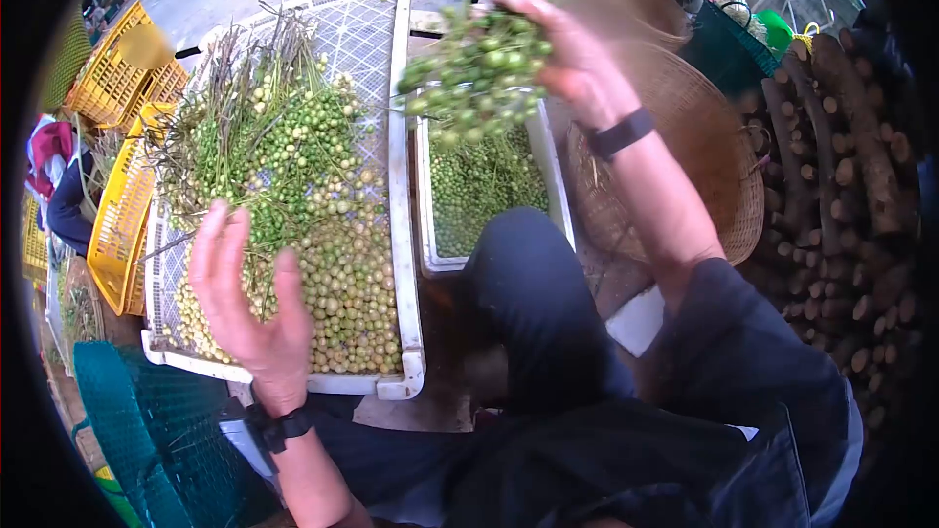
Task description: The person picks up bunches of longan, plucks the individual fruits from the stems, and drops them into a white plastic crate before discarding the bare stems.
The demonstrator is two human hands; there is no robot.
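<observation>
My right hand [577, 59] is raised, its fingers closed on a bunch of green berries [479, 73], somewhat blurred, above a white bin [558, 191]. Small green berries [479, 181] fill much of that bin. Over the near left part of a white mesh tray [402, 137], my left hand [249, 318] is open with fingers and thumb apart and nothing visible in it. Beneath and beyond it, stemmed bunches of green berries [279, 142] lie on the tray. Loose yellowish berries [347, 308] cover the tray's near end.
Yellow crates [117, 225] stand along the left, with a dark green mesh container [161, 440] nearer to me. Wicker baskets [714, 156] are to the right, beside stacked logs [851, 186]. My knee [533, 284] juts up beside the bin. Other people are partly visible at both sides.
</observation>
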